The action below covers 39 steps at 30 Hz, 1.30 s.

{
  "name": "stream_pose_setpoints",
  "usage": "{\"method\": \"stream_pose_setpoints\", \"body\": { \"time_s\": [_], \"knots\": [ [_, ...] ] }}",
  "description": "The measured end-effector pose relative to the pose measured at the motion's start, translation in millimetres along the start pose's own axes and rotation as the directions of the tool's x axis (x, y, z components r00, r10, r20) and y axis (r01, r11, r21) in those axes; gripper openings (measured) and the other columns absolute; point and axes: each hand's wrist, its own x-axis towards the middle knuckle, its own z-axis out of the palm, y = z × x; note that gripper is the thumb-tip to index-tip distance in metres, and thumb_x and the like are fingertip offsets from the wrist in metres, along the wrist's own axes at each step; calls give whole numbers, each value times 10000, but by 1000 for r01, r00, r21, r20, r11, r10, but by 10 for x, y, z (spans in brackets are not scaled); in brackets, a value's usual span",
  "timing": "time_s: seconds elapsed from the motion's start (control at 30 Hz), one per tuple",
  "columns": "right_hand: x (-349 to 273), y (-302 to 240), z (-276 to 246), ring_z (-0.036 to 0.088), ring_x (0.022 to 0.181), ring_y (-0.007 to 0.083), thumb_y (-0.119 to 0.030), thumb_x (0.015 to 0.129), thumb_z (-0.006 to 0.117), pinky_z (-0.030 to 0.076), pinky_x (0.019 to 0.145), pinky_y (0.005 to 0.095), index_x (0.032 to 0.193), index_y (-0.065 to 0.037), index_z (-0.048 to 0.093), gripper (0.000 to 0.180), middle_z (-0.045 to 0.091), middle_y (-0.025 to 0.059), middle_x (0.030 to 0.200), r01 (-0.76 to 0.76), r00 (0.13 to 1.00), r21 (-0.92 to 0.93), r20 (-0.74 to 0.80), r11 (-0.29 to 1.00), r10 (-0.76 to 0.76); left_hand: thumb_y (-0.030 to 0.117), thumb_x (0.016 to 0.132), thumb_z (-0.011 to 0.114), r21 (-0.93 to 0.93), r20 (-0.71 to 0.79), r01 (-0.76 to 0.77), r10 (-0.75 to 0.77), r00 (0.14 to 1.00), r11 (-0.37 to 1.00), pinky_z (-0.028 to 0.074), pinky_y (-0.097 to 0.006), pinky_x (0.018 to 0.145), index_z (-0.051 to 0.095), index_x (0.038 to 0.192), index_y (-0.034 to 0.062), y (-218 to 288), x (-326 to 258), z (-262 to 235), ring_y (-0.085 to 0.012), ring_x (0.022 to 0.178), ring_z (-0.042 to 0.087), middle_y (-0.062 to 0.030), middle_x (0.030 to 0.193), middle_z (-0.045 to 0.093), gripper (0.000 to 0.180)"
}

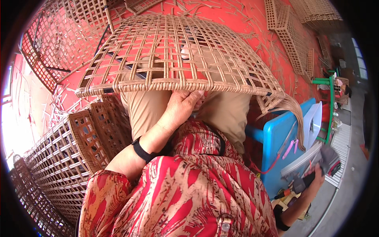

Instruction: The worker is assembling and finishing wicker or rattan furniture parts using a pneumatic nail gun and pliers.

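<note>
A large woven rattan panel (173, 47) with an open lattice lies across my knees, tilted away from me. My left hand (182, 106) grips its thick braided near edge from below, close to the middle; a black band sits on that wrist. My right hand (314, 182) is far off at the lower right, shut on the black handle of a grey power tool (328, 160) held over a blue plastic stool (272, 136). Loose rattan strands (294, 114) hang from the panel's right corner.
A stack of woven lattice panels (55, 166) leans at my left, a darker brown one (100, 132) on top. More panels lie on the red floor at the upper left (59, 43) and upper right (294, 37). A pink-handled tool (290, 148) rests on the stool; a green frame (331, 102) stands behind.
</note>
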Motion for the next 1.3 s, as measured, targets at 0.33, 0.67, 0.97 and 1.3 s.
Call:
{"method": "stream_pose_setpoints", "body": {
  "time_s": [0.33,0.67,0.97,1.3],
  "knots": [
    [-831,-1095,1918,566,526,184,-91,667,654,494,464,292,1204,93,493,589,583,108,764,-24,563,-46,825,999,52,186,992,524,188,-35,-283,295,955,940,491,-251,742,638,1092,17,-233,184,58,-84,837,575,-20,943,669,228],
    [-871,-1284,2214,563,531,167,-111,666,659,476,498,278,1139,68,519,524,587,96,738,45,419,-159,899,986,125,136,991,510,158,-4,-276,280,960,948,501,-255,797,612,1125,3,-349,238,111,-98,932,582,-29,989,652,214],
    [-878,-1395,2288,564,558,113,-131,718,690,465,510,252,1084,36,575,418,575,38,709,61,392,-138,914,989,104,111,986,505,191,12,-262,264,964,946,498,-263,834,600,1159,-15,-288,187,141,-112,961,584,-46,1026,653,234],
    [-920,-1525,2363,543,540,108,-191,753,698,453,518,245,1086,23,584,412,572,34,708,94,429,-232,887,968,171,166,932,561,380,-35,-232,264,964,895,488,-334,747,635,1090,-29,-99,71,140,-186,781,594,-122,867,665,261]
  ]
}}
